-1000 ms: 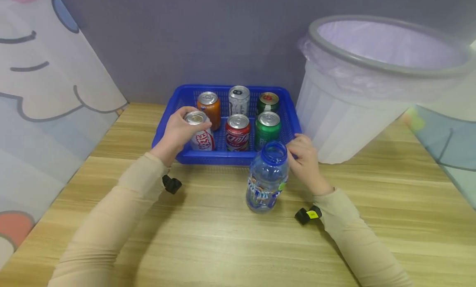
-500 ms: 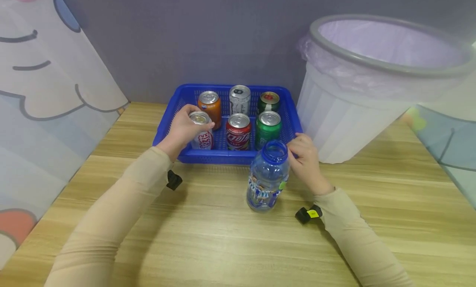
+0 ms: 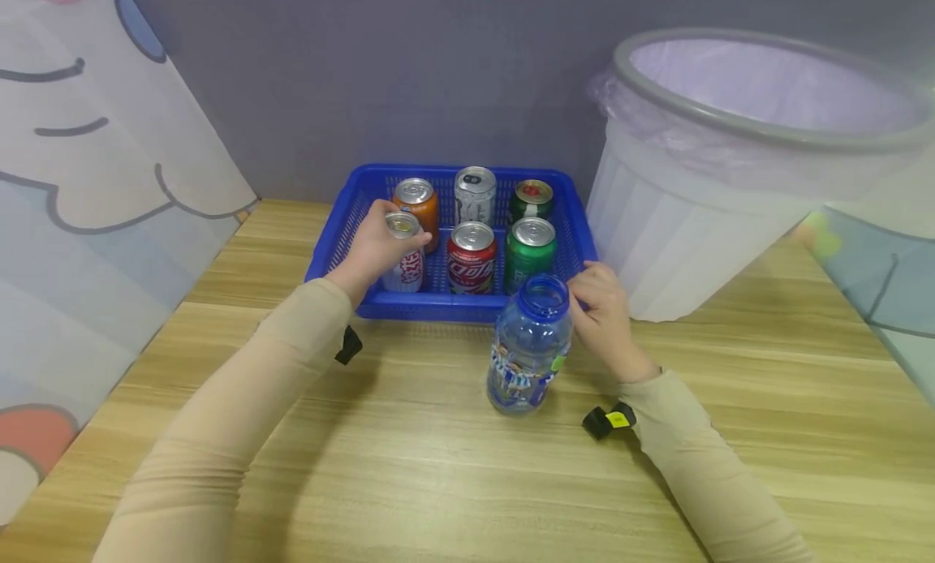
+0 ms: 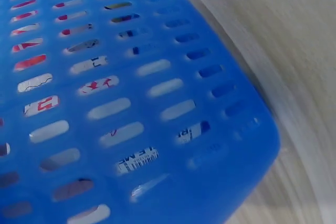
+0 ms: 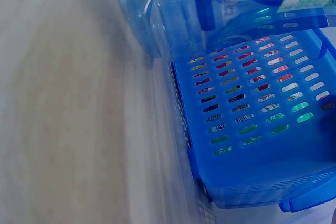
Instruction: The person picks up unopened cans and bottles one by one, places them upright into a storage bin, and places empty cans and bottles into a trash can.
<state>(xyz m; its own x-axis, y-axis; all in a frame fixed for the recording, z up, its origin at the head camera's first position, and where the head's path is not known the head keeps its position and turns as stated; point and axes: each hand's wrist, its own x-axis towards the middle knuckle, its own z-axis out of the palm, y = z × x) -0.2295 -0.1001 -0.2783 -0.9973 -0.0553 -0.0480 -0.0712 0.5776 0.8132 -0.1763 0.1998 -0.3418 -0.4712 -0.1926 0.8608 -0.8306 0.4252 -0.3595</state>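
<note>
In the head view, my left hand grips a white drink can with red lettering, at the front left inside the blue plastic basket. Thumb and fingers lie on opposite sides near its top. My right hand has its fingers curled at the basket's front right corner, seemingly holding the rim. Just left of that hand, a clear blue plastic bottle without a cap stands upright on the table. Through the basket's slots the left wrist view shows parts of the white can. Neither wrist view clearly shows the fingers.
Also upright in the basket are an orange can, a silver-white can, a dark green can, a red can and a green can. A white lined bin stands behind right on the wooden table.
My left hand and the white can have shifted slightly right, nearer the orange can. The right hand, bottle and other cans hold their places; the view has shifted a little.
</note>
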